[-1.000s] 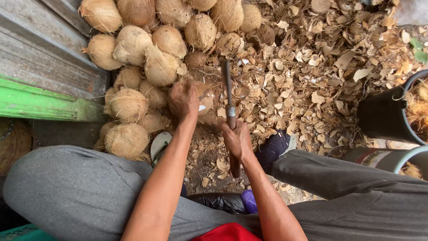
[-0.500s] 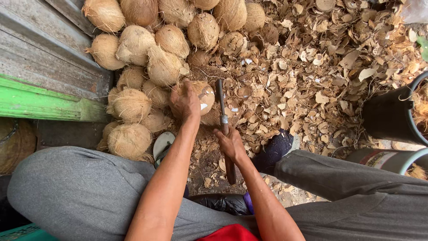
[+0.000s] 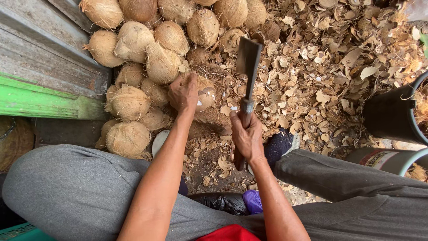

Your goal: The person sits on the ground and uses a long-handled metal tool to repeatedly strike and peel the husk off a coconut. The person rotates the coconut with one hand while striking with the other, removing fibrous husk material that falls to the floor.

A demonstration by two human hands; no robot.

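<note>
Coconut (image 3: 206, 91) sits on the littered ground just in front of the seated person's knees, and the left hand (image 3: 183, 93) is clamped over its near side, fingers wrapped around the husk, seemingly to pin it so it cannot roll. A pale patch shows on the side facing the blade, where the fibre looks chipped away. The right hand (image 3: 246, 136) is closed tight around the wooden handle of a cleaver (image 3: 246, 67), whose broad dark blade stands raised above and just right of the coconut, edge turned toward it; the grip low on the handle looks suited to a swinging chop. Behind and to the left of the held coconut lies a heap of husked coconuts (image 3: 147, 49), piled against a weathered grey board (image 3: 40, 49) with a green painted beam (image 3: 44, 100) below it, which likely keeps them from spreading. Dry brown husk chips (image 3: 330, 58) carpet the ground to the right. At the right edge stands a black bucket (image 3: 388, 116), holding what seems to be stringy fibre at its rim, though most of its inside is cut off. Beside it a second container with a pale rim (image 3: 388, 158) shows only partly; its contents cannot be made out. Grey trousers (image 3: 67, 192) frame the scene on both sides.
</note>
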